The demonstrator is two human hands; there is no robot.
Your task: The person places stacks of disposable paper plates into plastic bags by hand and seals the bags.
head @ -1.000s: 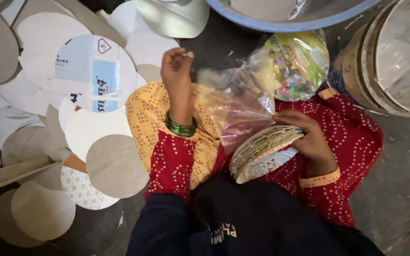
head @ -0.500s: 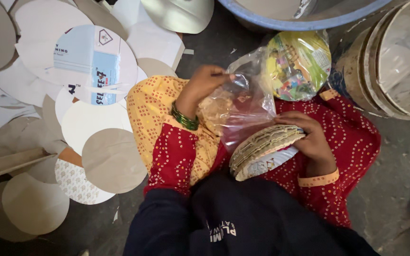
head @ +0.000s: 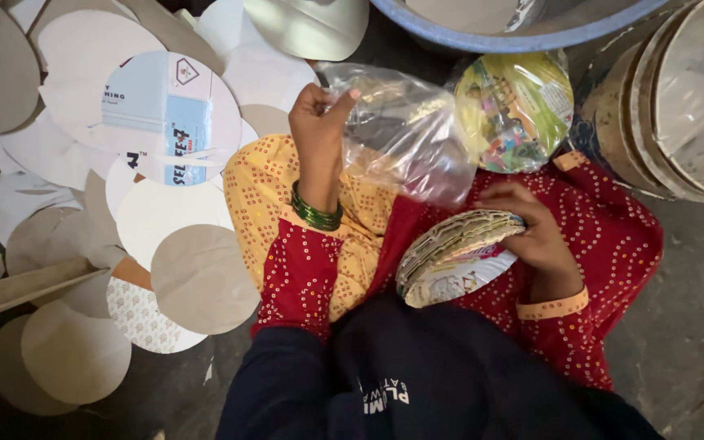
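The left hand's fingers are pinched shut on the upper edge of one clear, crinkled plastic bag, holding it up over the lap so that it hangs open and slack between the two hands. The right hand curls its fingers closed around one stack of round paper plates, gripped on edge just below the bag's lower end; the exact number of plates in the stack cannot be told. A pair of green bangles sits on the left wrist. Just beyond the bag lies one bagged bundle of round, colourfully printed plates. Further left, more than a dozen flat grey and white cardboard discs overlap on the dark floor. At the top edge runs one blue tub rim, with one stack of large round pale trays at right.
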